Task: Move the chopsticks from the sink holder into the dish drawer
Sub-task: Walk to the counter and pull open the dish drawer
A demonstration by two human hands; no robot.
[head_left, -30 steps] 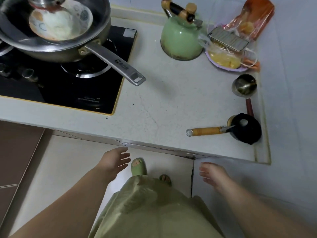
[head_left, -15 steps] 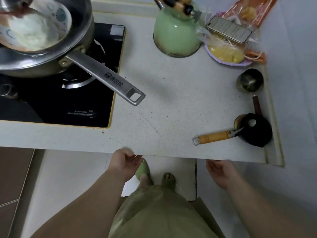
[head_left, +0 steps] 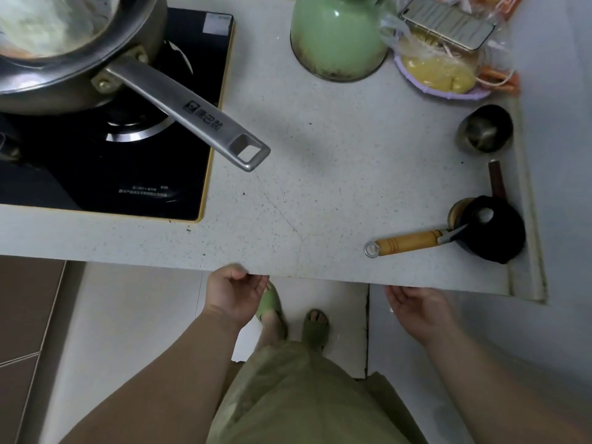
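Reached with both hands under the bench [head_left: 320,193] lip, probably for the drawer front hidden below. Left hand [head_left: 235,291] curled loosely, fingers [head_left: 256,283] bent, empty; right hand [head_left: 416,307] palm-up, fingers spread, empty. Chopsticks, sink holder and drawer nowhere in view.

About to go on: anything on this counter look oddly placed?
Yes: the pan's handle juts off the stove over the counter, easy to bump. A phone rests atop bagged food. Both hands are empty.
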